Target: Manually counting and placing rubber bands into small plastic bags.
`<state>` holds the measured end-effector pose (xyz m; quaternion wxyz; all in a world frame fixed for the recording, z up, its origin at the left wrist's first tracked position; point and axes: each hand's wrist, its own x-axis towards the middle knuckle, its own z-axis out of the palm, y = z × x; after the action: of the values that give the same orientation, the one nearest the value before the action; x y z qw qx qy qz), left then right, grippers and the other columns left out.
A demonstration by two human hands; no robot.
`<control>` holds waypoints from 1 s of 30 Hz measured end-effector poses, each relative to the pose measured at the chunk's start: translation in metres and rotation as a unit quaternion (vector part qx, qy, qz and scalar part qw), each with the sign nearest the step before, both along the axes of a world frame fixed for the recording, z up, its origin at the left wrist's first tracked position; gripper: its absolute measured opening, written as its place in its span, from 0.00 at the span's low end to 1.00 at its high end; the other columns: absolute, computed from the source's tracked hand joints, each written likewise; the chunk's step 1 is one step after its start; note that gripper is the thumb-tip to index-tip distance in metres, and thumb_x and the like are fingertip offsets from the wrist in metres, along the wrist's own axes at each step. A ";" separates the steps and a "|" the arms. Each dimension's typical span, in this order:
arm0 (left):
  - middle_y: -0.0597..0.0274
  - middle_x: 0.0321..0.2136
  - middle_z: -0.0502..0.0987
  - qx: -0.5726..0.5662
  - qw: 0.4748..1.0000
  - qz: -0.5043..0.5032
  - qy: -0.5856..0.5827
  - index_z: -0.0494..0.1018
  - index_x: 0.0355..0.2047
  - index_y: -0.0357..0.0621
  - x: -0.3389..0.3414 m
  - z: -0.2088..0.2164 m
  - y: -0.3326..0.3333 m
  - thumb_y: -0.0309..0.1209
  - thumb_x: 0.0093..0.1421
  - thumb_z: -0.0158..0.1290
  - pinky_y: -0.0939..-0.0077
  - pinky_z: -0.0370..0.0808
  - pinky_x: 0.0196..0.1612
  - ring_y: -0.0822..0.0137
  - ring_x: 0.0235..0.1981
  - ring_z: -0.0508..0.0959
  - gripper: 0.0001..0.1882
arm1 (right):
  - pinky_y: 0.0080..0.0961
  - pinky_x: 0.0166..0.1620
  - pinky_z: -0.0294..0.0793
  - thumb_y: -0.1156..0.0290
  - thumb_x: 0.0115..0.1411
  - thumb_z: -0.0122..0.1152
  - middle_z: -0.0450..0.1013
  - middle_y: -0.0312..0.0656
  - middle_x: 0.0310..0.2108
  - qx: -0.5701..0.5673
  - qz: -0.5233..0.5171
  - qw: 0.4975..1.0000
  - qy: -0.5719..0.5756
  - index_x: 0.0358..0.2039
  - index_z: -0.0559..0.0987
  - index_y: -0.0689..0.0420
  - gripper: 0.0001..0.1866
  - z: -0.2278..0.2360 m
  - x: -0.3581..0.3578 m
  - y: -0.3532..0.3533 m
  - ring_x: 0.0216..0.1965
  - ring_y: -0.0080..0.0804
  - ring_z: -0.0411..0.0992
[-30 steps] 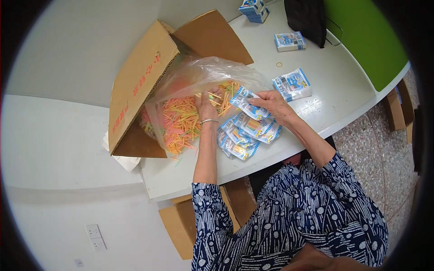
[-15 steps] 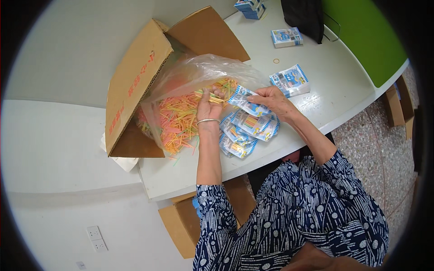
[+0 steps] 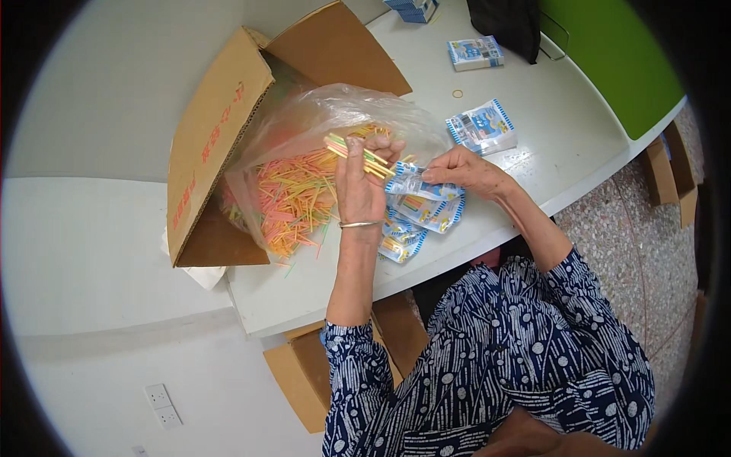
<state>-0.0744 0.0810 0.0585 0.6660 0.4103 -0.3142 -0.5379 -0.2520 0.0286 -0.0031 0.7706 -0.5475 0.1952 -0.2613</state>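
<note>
Between the thumb and fingers of my left hand (image 3: 364,183) lies a small bundle of thin coloured sticks (image 3: 358,154), yellow, pink and green. The bundle's right end touches or nearly touches the edge of a blue-and-white plastic packet (image 3: 407,183). My right hand (image 3: 468,175) pinches that packet by its upper right part. Below both hands, several filled packets (image 3: 438,215) lie in an overlapping pile, sticks showing through their clear windows. Left of my left hand, a large heap of loose sticks (image 3: 293,198) spills from a clear plastic bag (image 3: 335,103).
The bag comes out of an open cardboard box (image 3: 217,145) tipped on its side. Stacks of flat packets (image 3: 481,128) lie farther back on the white table (image 3: 533,107), near a rubber band (image 3: 457,94) and a black bag (image 3: 506,27). Another carton (image 3: 301,381) stands below the table edge.
My left hand has lifted from the heap and turned, bringing the sticks toward the packet's edge. My right hand still holds the packet. The whole view has shifted slightly.
</note>
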 end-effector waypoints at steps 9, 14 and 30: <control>0.53 0.34 0.74 0.001 0.993 0.014 -0.120 0.65 0.38 0.34 -0.025 0.003 0.006 0.43 0.68 0.37 0.68 0.74 0.46 0.59 0.42 0.77 0.20 | 0.13 0.34 0.69 0.64 0.57 0.61 0.77 0.36 0.29 -0.004 -0.007 1.000 0.003 0.35 0.81 0.64 0.15 -0.003 -0.005 0.004 0.30 0.13 0.69; 0.52 0.37 0.74 -0.015 0.991 0.020 -0.132 0.64 0.40 0.33 -0.031 -0.001 0.009 0.43 0.68 0.36 0.68 0.72 0.48 0.58 0.45 0.75 0.21 | 0.13 0.35 0.67 0.65 0.58 0.60 0.76 0.34 0.28 0.007 -0.006 1.000 0.003 0.34 0.81 0.64 0.13 -0.003 -0.006 0.006 0.30 0.13 0.68; 0.50 0.42 0.74 0.004 0.984 -0.044 -0.170 0.65 0.44 0.32 -0.021 0.000 0.009 0.40 0.68 0.34 0.67 0.65 0.54 0.63 0.46 0.73 0.21 | 0.13 0.34 0.69 0.63 0.59 0.58 0.77 0.35 0.29 -0.094 0.024 0.995 0.033 0.38 0.80 0.65 0.16 0.000 -0.011 0.006 0.31 0.13 0.69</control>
<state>-0.0958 0.0903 0.0583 0.5771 0.4842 -0.4387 -0.4899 -0.2634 0.0349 -0.0029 0.7146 -0.6306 0.1820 -0.2421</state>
